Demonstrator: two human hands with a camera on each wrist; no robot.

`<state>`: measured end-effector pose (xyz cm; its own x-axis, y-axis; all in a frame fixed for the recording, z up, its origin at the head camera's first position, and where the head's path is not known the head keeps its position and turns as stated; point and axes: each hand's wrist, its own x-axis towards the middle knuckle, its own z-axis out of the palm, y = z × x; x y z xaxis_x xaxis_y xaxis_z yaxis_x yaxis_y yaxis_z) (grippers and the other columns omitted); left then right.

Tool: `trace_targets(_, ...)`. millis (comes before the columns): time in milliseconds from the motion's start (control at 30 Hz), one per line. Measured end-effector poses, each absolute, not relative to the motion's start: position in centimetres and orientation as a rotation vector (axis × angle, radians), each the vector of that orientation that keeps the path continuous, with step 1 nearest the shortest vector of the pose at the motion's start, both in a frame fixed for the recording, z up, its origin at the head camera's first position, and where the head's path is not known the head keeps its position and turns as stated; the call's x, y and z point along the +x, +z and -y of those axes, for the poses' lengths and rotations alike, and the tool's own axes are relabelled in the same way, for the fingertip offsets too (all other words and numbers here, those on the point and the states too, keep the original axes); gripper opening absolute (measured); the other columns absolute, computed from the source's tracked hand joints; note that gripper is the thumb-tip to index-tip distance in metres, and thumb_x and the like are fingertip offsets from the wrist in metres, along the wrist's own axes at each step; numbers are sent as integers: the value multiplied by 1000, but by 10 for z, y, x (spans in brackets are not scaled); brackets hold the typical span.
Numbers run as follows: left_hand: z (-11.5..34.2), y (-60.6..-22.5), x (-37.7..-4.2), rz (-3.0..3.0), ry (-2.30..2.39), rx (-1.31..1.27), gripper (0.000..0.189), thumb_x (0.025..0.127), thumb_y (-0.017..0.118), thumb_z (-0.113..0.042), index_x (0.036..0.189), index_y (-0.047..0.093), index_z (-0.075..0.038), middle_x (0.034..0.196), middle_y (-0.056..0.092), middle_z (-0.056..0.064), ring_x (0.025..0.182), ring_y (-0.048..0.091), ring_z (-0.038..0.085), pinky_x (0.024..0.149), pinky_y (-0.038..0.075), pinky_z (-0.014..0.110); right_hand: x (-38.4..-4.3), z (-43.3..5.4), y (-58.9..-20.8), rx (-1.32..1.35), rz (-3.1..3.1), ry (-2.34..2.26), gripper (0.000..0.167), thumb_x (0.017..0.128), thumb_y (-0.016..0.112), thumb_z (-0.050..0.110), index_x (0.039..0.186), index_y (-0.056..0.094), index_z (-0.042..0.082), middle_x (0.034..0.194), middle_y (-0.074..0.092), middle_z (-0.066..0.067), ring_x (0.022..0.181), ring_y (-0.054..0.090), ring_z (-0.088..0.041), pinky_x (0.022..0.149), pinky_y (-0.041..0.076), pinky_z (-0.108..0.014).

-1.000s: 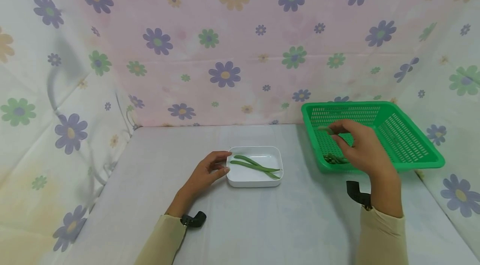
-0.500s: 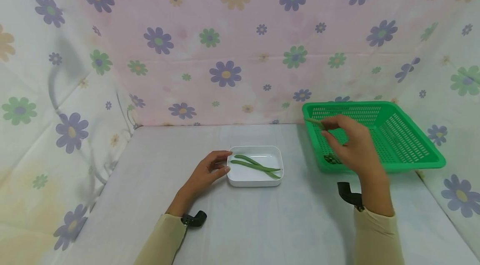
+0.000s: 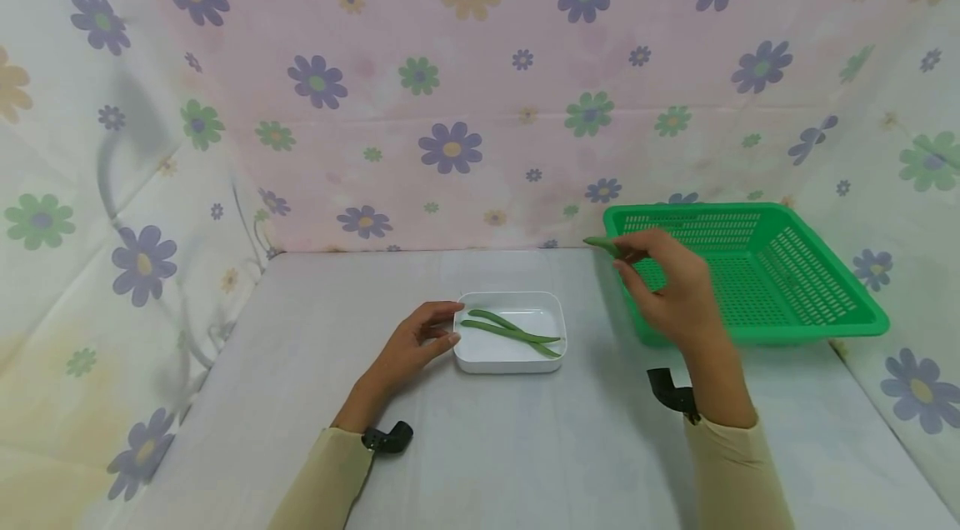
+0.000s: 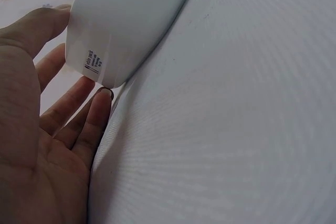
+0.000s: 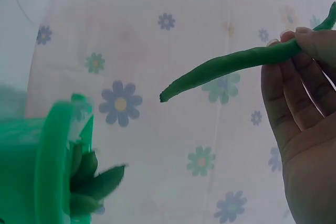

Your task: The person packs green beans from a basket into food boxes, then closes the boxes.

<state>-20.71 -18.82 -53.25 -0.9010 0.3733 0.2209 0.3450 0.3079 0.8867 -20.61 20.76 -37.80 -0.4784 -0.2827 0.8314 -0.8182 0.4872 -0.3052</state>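
The right hand is pinching a green bean between thumb and fingers, the bean sticking out near the left rim of the green basket. The left hand is touching the white dish at its left end with relaxed fingers, apparently steadying it, while two beans are lying crossed inside. The step seems to be filling the dish; next is probably calling for reaching leftward, lowering, then loosening the right hand's grip.
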Motion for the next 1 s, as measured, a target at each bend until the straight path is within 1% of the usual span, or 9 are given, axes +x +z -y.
trace_targets(100,188,-533,-207,-2513,1706,703,51,101,75,-19,149,58,-22,154,56,0,139,57,27,109,54,46,-206,-199,-380,938,1983,937,39,80,81,-19,114,73,-3,104,74,-13,88,71,-26,86,55,-21)
trace_targets(267,188,-532,-207,-2510,1710,705,51,102,75,-19,150,58,-22,154,55,0,139,57,27,109,54,44,-206,-182,-384,985,1941,956,37,82,80,-17,115,74,-1,106,75,-11,92,71,-25,90,55,-19)
trace_targets(533,188,-531,-206,-2510,1707,687,52,101,76,-21,150,58,-24,154,55,-2,139,57,27,109,54,42,-209,-158,-397,1059,1952,948,35,85,78,-14,117,73,0,108,74,-9,91,71,-22,87,58,-21)
trace_targets(767,188,-533,-208,-2501,1714,706,52,101,76,-19,150,58,-22,154,55,0,140,56,28,108,55,39,-211,-148,-410,1069,2020,1012,32,89,78,-10,117,72,3,107,73,-5,91,70,-19,85,56,-19)
trace_targets(1000,189,-534,-208,-2513,1710,706,51,101,75,-19,149,59,-22,153,56,0,139,57,27,109,54,43,-216,-140,-422,1106,2057,1059,32,88,79,-9,117,72,2,105,74,-6,87,71,-19,76,62,-33)
